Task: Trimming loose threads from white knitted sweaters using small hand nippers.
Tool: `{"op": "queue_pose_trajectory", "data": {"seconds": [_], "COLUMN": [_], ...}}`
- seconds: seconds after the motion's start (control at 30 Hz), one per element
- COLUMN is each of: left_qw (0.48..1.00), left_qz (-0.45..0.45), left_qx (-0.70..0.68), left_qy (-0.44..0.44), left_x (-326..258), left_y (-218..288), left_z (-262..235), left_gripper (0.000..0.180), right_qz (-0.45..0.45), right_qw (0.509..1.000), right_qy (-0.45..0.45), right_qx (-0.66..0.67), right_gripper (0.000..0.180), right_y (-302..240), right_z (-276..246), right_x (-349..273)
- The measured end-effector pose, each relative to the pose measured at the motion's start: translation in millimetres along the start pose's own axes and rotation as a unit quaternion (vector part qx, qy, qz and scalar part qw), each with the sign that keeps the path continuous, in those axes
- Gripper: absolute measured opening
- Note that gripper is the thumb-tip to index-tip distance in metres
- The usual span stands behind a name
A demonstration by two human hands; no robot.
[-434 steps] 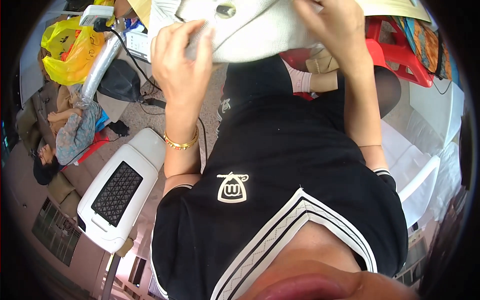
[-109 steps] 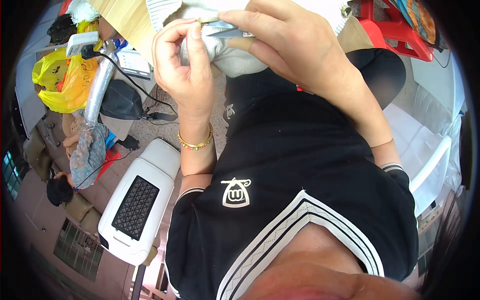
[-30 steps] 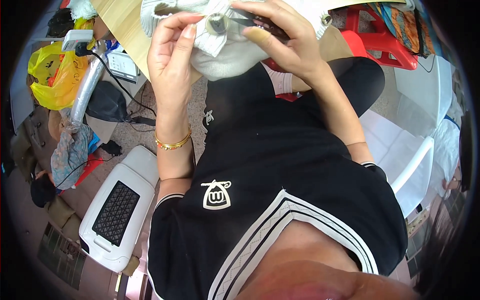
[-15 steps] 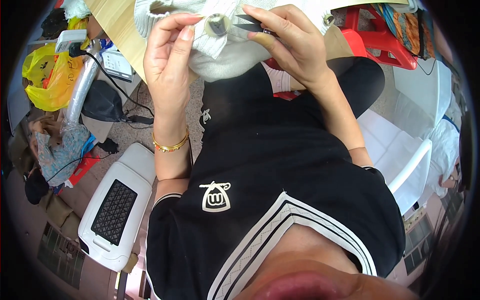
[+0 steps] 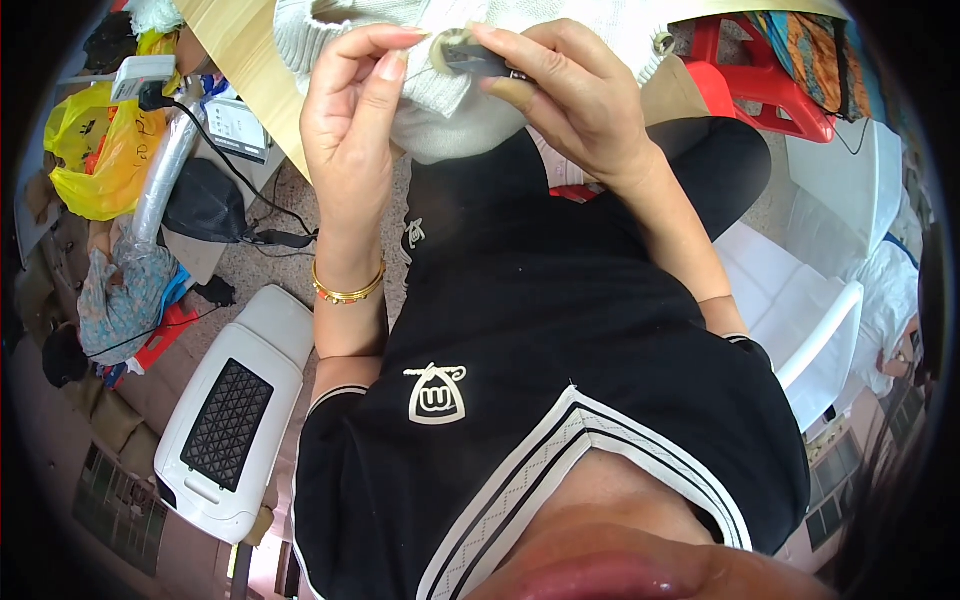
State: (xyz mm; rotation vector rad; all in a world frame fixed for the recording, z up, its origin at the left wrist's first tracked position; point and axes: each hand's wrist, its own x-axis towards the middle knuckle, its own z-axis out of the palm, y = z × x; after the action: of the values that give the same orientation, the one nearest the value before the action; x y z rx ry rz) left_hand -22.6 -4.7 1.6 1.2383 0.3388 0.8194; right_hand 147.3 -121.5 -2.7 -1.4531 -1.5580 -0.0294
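Far left, yellow bag (image 5: 105, 165). Then wooden table (image 5: 235, 45), pale knit cloth (image 5: 445, 135) on it. Left hand (image 5: 352, 125): thumb and forefinger tips slightly parted; whether they pinch anything, cannot tell. Round disc (image 5: 438, 48) just right of them, over the cloth; scissors (image 5: 480, 60), gripped in right hand (image 5: 585, 95), blades across it. Red stool (image 5: 775, 90) beyond.

I saw dark handwriting (image 5: 150, 134) on the yellow bag (image 5: 112, 182), a pale shield emblem (image 5: 437, 398) on the black top (image 5: 560, 310) and a smaller pale mark (image 5: 414, 235) on the dark trousers (image 5: 470, 200); the white box (image 5: 232, 124) seemed to bear tiny print.
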Motion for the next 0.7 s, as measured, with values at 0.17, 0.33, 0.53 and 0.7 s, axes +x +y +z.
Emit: {"op": "queue_pose_trajectory", "data": {"seconds": [0.17,0.33,0.53,0.7], "left_qw": [1.0,1.0,0.999,0.997], "left_qz": [-0.001,-0.005,-0.048,-0.018], "left_qx": [-0.006,-0.024,0.012,0.065], "left_qy": [0.005,0.012,-0.018,-0.046], "left_x": [-1,0,2,5], "left_y": [-1,4,9,20], "left_z": [0,0,-23,-13], "left_gripper": [0.019,0.022,0.032,0.029], "right_qz": [-0.025,0.06,0.014,0.002], "right_qw": [0.999,0.992,0.987,0.987], "right_qy": [0.026,0.023,-0.009,-0.04], "right_qx": [-0.003,0.106,0.161,0.153], "right_gripper": [0.048,0.048,0.045,0.031], "right_y": [3,-17,-4,6], "right_z": [7,-7,2,15], "right_x": [1,18,30,34]}}
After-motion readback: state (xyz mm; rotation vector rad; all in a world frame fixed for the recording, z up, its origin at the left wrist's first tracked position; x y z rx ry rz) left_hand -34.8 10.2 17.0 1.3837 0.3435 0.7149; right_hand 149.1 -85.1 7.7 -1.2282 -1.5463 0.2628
